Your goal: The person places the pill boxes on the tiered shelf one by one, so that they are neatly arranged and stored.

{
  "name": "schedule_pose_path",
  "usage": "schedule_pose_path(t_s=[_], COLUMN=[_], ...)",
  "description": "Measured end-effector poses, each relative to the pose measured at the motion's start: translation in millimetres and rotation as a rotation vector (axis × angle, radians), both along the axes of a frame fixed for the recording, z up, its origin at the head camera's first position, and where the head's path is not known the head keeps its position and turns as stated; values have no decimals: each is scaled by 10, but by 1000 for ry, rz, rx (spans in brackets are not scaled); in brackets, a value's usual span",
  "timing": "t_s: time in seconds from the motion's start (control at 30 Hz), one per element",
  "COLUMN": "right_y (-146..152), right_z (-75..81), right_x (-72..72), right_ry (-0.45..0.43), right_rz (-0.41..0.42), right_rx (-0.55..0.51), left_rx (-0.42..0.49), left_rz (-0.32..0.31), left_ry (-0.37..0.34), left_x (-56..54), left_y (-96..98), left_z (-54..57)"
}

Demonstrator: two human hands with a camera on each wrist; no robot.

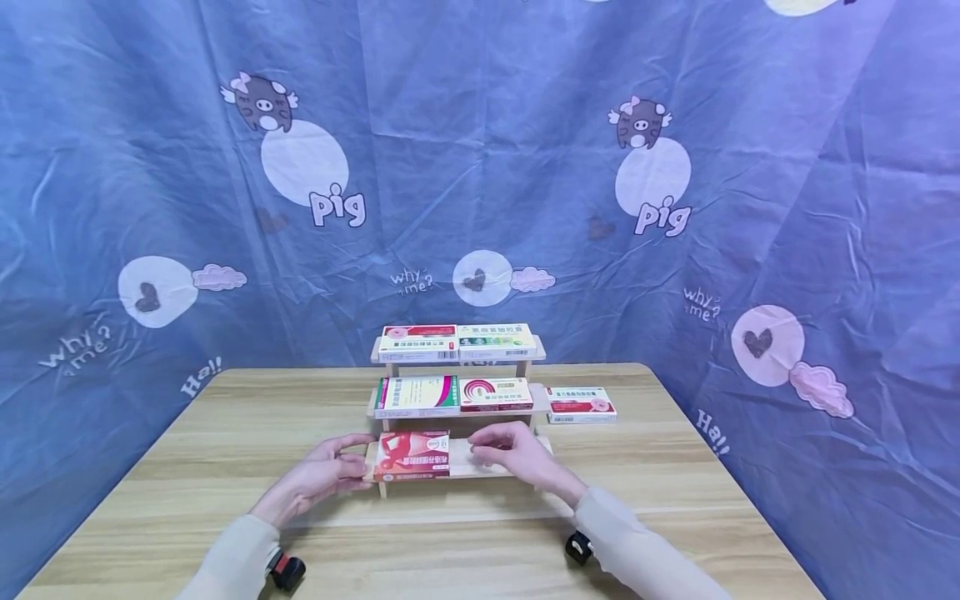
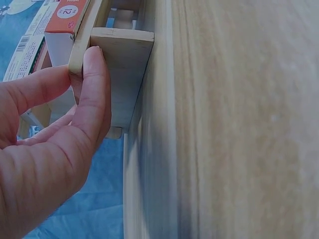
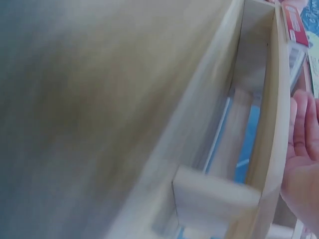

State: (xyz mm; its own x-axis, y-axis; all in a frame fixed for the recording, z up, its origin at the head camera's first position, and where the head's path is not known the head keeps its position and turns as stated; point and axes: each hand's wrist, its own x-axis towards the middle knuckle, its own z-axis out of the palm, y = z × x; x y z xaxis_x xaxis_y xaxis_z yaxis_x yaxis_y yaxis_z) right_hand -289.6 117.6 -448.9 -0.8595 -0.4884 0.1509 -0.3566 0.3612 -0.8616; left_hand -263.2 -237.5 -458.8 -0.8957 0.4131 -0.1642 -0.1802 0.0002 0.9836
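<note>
A three-tier wooden shelf (image 1: 467, 472) stands on the table. At the left end of its lowest tier, my left hand (image 1: 324, 477) pinches the board's edge between thumb and fingers, as the left wrist view shows closely. Right beside those fingers lies a red and orange medicine box (image 1: 411, 454), flat on that tier. My right hand (image 1: 525, 454) is over the bare right part of the same tier, its fingers loosely bent with nothing seen in them. In the right wrist view the right hand's fingers (image 3: 300, 129) appear along the board's upper side.
Two medicine boxes lie on the middle tier: a white, green and purple one (image 1: 417, 395) and a red and white one (image 1: 495, 393). The top tier bears a red-white box (image 1: 420, 342) and a green-white box (image 1: 495, 340). Another box (image 1: 582, 405) lies right of the shelf.
</note>
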Motion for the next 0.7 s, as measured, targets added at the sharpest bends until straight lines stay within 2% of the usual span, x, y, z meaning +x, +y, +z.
schedule_pose_path(t_s=[0.27, 0.43, 0.7], right_y=[270, 459, 816], right_z=[81, 141, 166], right_x=[-54, -77, -159], right_ry=[-18, -16, 71], right_rz=[29, -12, -107], right_rx=[-77, -110, -173], left_rx=[9, 6, -3], left_rz=[-10, -7, 2], left_ry=[6, 5, 3], left_x=[5, 5, -7], left_y=[-8, -8, 0], left_z=[-6, -9, -9])
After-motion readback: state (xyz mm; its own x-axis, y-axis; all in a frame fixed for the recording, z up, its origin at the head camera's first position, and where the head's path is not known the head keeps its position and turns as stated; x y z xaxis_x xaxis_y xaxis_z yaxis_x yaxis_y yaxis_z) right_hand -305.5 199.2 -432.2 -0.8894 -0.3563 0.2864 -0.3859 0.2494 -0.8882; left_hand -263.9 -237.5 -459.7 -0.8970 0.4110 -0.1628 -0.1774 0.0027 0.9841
